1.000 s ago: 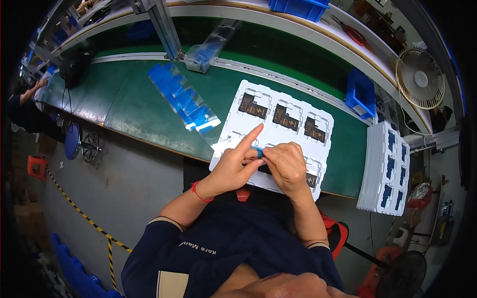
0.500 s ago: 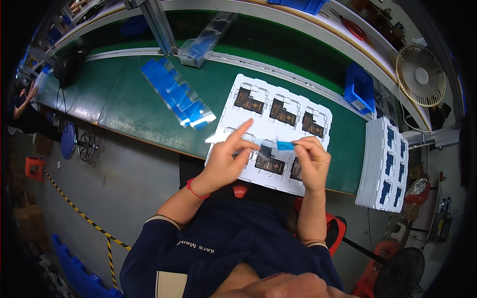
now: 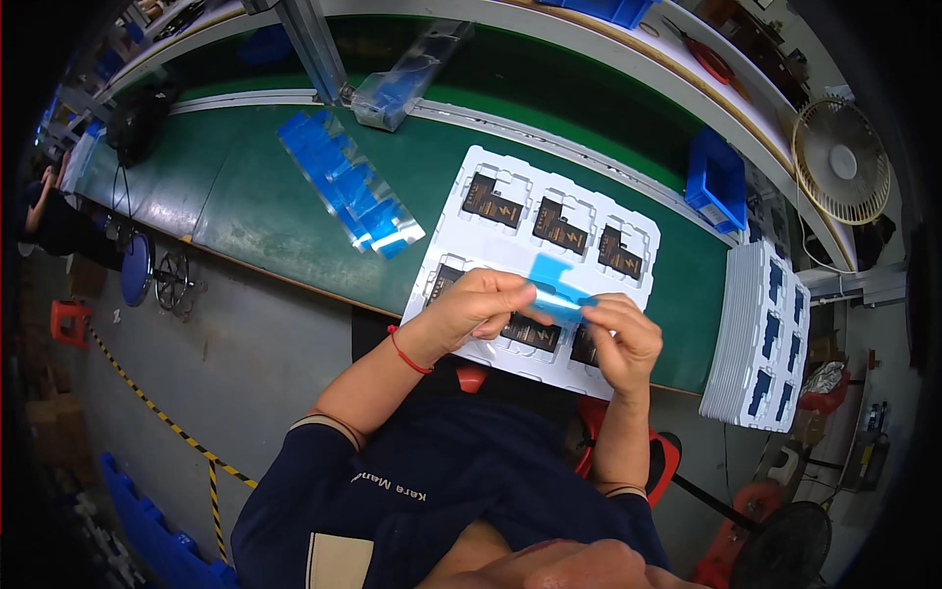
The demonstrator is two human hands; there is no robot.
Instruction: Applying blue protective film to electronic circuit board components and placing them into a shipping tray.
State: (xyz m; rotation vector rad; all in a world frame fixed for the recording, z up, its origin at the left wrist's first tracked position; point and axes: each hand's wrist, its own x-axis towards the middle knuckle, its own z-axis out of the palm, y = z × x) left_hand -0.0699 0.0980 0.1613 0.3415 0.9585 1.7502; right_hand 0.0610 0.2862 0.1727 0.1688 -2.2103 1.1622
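Between my hands a translucent blue film piece (image 3: 555, 287) is stretched out, shiny along its lower part. My left hand (image 3: 479, 306) pinches its left edge, and my right hand (image 3: 624, 339) pinches its right edge. Both hands hover over a white moulded tray (image 3: 498, 247) on the green bench. Flat black battery packs lie in the tray's pockets: one at the far left (image 3: 492, 201), one at the far middle (image 3: 560, 228) and one at the far right (image 3: 620, 252). In the near row, a battery pack (image 3: 531, 332) sits below the film; others there are partly hidden by my hands.
Left of the tray, overlapping blue film sheets (image 3: 351, 185) lie on the green bench (image 3: 250, 196). A clear plastic box (image 3: 392, 93) stands behind them. To the right are a stack of white trays (image 3: 754, 339), a blue bin (image 3: 714, 177) and a fan (image 3: 841, 159).
My left hand has moved right and closed on the film, its index finger no longer stretched out. The film, earlier small and in my right hand only, now spreads between both hands.
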